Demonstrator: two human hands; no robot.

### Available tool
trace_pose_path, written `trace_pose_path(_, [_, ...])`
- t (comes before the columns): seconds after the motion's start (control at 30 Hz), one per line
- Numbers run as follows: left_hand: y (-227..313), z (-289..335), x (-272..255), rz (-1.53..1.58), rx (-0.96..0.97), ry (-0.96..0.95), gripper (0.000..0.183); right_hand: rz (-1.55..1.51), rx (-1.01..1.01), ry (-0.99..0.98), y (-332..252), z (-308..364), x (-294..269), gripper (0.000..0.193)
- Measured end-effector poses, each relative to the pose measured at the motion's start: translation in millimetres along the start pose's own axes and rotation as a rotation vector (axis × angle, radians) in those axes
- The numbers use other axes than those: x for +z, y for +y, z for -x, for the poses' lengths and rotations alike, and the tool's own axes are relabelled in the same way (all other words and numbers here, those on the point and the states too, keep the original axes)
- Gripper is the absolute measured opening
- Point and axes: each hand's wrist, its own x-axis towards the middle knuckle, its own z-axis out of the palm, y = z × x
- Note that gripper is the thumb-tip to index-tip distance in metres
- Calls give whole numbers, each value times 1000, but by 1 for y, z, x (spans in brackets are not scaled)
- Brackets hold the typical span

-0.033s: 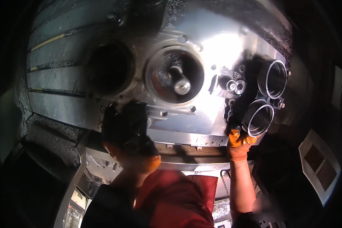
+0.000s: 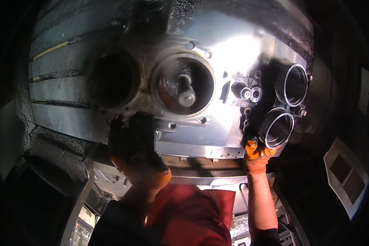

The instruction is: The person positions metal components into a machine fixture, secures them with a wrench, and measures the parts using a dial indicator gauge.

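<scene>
A large metal casting (image 2: 151,92) lies on the slotted machine table. Its big round bore (image 2: 183,85) shows a rod-like metal part inside, and a second, darker bore is in shadow to the left. At its right end two round collars (image 2: 277,128) stick out, one behind the other. My right hand (image 2: 258,152), in an orange glove, has its fingers curled round the near collar from below. My left hand (image 2: 141,162), in a dark-stained orange glove, grips a dark block-like part at the casting's near left side; shadow hides most of those fingers.
Long slots run across the metal table (image 2: 55,92) at the left. Metal chips lie at the back and on the dark left ledge (image 2: 59,141). A metal rail (image 2: 205,180) runs along the front, close to my red apron. A pale panel (image 2: 344,176) stands at the right.
The casting has shifted slightly left and a little nearer to me, its left part more than its right. Both hands keep their hold and have moved a little left with it.
</scene>
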Motion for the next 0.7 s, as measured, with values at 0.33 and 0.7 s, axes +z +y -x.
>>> trace_pose_path(0.33, [-4,4,7,-174,143,-11,51,-103,121,-48,-7,-2,-2,39])
trace_pose_path(0.7, [-36,62,-1,-765,434,172,57,9,105,49,-3,-1,-2,51])
